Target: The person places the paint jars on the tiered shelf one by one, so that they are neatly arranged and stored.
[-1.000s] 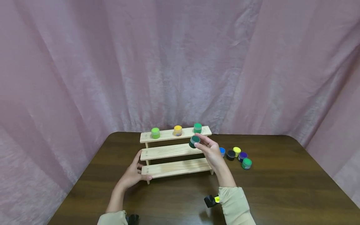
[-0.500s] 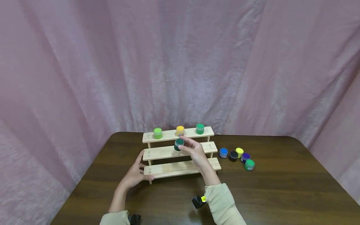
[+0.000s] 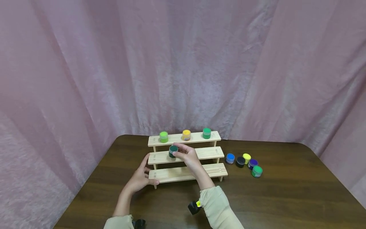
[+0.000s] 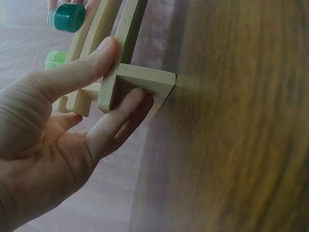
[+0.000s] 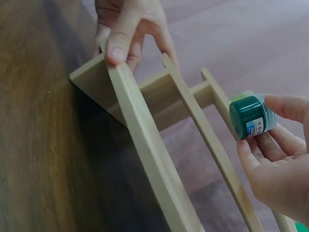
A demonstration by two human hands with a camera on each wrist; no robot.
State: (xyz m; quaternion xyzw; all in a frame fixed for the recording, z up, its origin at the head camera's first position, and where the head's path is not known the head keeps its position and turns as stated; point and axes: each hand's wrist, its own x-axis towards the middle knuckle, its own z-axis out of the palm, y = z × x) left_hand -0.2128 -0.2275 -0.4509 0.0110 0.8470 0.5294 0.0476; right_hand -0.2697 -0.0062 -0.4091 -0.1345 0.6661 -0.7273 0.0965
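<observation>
My right hand (image 3: 187,156) pinches a small dark green paint jar (image 3: 173,151) between thumb and fingers, over the left part of the middle shelf. In the right wrist view the jar (image 5: 248,116) shows its label and clear rim; whether it touches the shelf I cannot tell. A three-step wooden display rack (image 3: 186,173) stands on the table. Its left end is gripped by my left hand (image 3: 138,178), thumb on the lowest board and fingers beneath, as the left wrist view shows. Along the top shelf stand a light green jar (image 3: 164,137), a yellow-orange jar (image 3: 186,135) and a green jar (image 3: 206,133).
Right of the rack, several jars are grouped on the brown table (image 3: 286,190): blue (image 3: 230,158), black (image 3: 240,162), yellow (image 3: 247,158), purple (image 3: 253,164) and green (image 3: 257,171). A pink curtain (image 3: 183,63) hangs behind the table.
My right hand has carried the dark green jar leftward from the right side of the rack to the middle shelf's left part. The left hand keeps its grip on the rack.
</observation>
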